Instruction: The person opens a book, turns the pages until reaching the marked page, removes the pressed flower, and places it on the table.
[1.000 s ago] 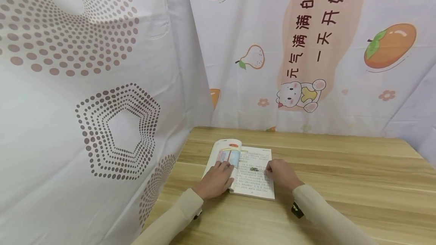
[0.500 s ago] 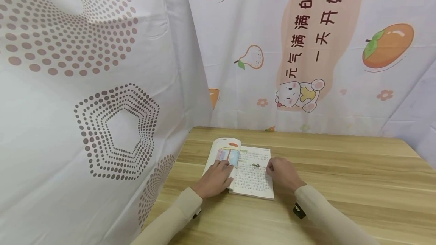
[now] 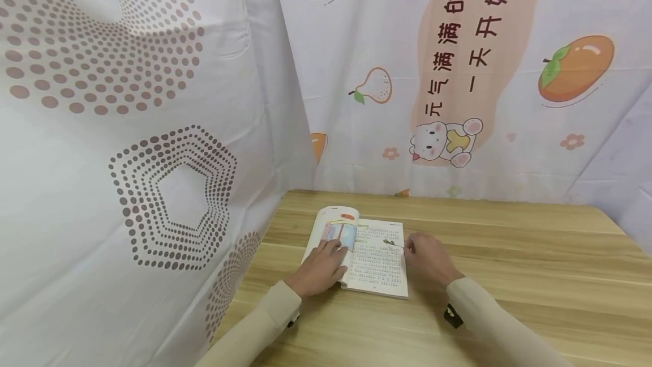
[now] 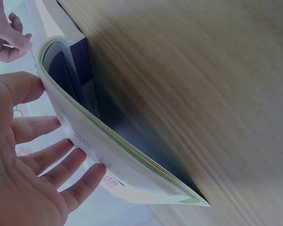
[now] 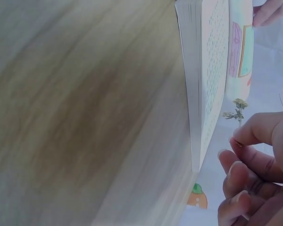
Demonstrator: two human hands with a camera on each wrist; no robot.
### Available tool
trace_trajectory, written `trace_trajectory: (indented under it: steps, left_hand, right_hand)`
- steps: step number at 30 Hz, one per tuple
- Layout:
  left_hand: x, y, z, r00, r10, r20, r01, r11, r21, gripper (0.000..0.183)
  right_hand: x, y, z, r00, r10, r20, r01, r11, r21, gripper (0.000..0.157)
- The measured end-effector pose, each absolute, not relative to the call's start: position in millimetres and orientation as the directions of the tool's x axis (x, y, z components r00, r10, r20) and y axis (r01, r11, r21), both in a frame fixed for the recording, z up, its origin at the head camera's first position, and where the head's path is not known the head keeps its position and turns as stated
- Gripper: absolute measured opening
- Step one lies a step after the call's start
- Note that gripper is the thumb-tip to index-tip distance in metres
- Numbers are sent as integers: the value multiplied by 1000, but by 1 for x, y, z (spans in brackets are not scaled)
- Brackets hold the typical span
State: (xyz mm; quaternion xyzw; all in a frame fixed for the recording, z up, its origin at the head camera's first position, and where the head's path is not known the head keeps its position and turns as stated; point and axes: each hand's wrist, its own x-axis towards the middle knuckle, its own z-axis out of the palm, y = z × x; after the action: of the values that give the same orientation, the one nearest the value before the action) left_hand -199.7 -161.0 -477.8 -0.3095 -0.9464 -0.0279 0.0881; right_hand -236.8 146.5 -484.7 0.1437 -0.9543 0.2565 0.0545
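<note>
An open book (image 3: 377, 268) lies on the wooden table, its left pages curving up and the right page flat, full of printed text. My left hand (image 3: 319, 268) rests with spread, nearly straight fingers on the illustrated left page (image 3: 340, 235); in the left wrist view its fingertips (image 4: 96, 172) press against that page. Between thumb and index finger my right hand (image 3: 430, 256) pinches the thin stem of a small dried flower sprig (image 5: 238, 110). The flower head hangs over the upper right part of the text page, pointing left. The other right fingers are loosely curled.
The wooden table (image 3: 509, 254) stretches right and in front of the book. A white dotted curtain (image 3: 204, 101) stands close on the left. Behind the table hangs a cloth (image 3: 346, 174) printed with fruit and characters.
My right hand has shifted slightly right and away from me, carrying the sprig from mid-page toward the upper right of the text page. The left hand stays on its page.
</note>
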Motion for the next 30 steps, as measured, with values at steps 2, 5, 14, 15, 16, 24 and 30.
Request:
trace_trajectory:
  steps: [2,5,14,15,16,24,30]
  left_hand:
    - [-199,-161,-477,-789,585,190,595,804,-5,44]
    - [-199,-161,-477,-786,589,191,598,802,-13,44]
    - [-200,-161,-478,-793,580,187,589,808,-6,44]
    - [-200,-161,-478,-793,580,187,589,808,-7,44]
    - [-200,-161,-477,-790,582,192,592,806,-7,44]
    - [-200,-161,-479,-787,585,195,595,804,-11,44]
    - [-200,-160,-479,-789,582,196,592,806,-13,43]
  right_hand:
    - [-236,149,-484,-952,-238,190,-301,826,-476,10]
    - [-237,153,-484,-947,-237,215,-312,836,-452,7]
    - [-238,164,-484,-940,-245,238,-328,845,-423,5]
    - [-238,165,-484,-939,-245,242,-329,843,-425,5]
    - [-238,166,-484,-938,-245,247,-332,842,-426,5]
    - [-237,180,-482,-939,-221,262,-318,848,-425,6]
    - [-235,192,-484,-946,-199,255,-295,853,-431,7]
